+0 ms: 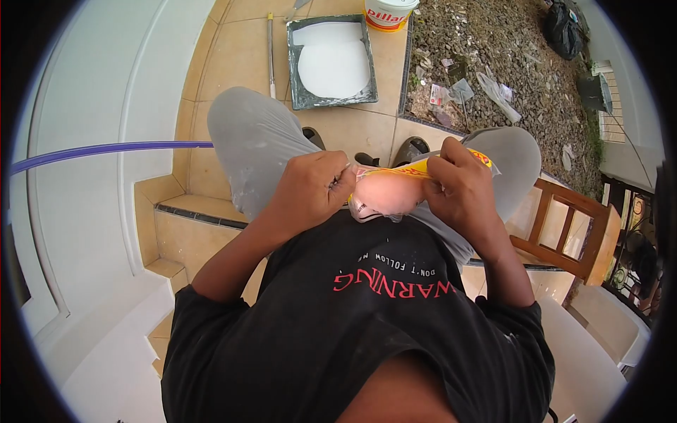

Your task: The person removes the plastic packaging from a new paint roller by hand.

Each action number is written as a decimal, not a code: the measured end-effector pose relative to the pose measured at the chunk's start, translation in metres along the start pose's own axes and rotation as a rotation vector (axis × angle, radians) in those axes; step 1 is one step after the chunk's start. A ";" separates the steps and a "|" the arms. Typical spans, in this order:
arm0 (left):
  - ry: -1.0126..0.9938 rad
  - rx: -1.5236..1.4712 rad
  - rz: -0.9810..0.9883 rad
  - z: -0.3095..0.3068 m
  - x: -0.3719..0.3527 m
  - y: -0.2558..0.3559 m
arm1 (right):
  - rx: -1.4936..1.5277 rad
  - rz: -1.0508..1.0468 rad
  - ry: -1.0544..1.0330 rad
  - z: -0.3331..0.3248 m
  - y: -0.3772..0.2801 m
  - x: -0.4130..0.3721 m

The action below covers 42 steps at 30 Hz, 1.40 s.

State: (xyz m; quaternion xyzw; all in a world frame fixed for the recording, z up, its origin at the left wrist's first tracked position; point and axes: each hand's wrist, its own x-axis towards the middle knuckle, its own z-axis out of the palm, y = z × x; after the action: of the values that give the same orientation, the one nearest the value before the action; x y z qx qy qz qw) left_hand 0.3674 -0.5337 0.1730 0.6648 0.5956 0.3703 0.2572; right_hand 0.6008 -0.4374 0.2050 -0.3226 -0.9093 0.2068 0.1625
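Observation:
My left hand (314,189) is closed on one end of a clear plastic wrapper (367,211) above my lap. My right hand (462,189) grips the other end, fingers curled tightly. A yellow and red printed label (416,169) runs along the wrapper's far side. Inside it shows a rounded, pale pinkish thing (389,193), perhaps a paint roller cover; I cannot make out its kind for certain. Both hands hide parts of the wrapper. Beyond my knees, a dark paint tray (296,97) holds white paint (335,67).
A thin pole (271,56) lies left of the tray, and a labelled bucket (388,15) stands to its right. Gravelly ground with litter (462,92) borders the tiles. A wooden chair (599,243) is at right. A purple hose-like strip (113,148) crosses at left.

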 end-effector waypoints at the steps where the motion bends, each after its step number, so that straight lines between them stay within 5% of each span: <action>1: -0.003 0.007 -0.041 -0.003 -0.002 0.003 | -0.003 0.008 0.006 0.000 0.000 0.000; 23: 0.095 -0.051 -0.144 -0.010 -0.017 0.000 | 0.099 0.131 0.233 -0.004 0.010 0.008; 26: 0.172 -0.236 0.048 -0.001 -0.004 -0.021 | 0.224 0.149 0.231 -0.006 0.003 0.018; 29: 0.231 -0.587 0.231 0.011 0.008 -0.018 | 0.366 0.184 0.133 -0.014 -0.002 0.025; 32: 0.043 -0.416 0.186 0.009 0.010 -0.037 | 0.439 0.218 0.114 -0.015 0.002 0.030; 37: 0.149 -0.410 0.340 0.021 0.025 -0.033 | 0.457 0.301 0.027 -0.021 0.010 0.031; 39: 0.127 -0.430 0.240 0.030 0.022 -0.034 | 0.443 0.320 -0.105 -0.028 0.010 0.031; 42: 0.105 -0.558 0.120 0.031 0.021 -0.034 | 0.467 -0.010 -0.016 -0.026 0.010 0.026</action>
State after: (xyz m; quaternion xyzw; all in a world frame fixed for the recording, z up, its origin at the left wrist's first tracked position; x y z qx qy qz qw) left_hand 0.3721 -0.5046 0.1315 0.5826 0.4428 0.5681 0.3766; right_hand 0.5981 -0.4068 0.2272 -0.2699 -0.8395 0.4134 0.2267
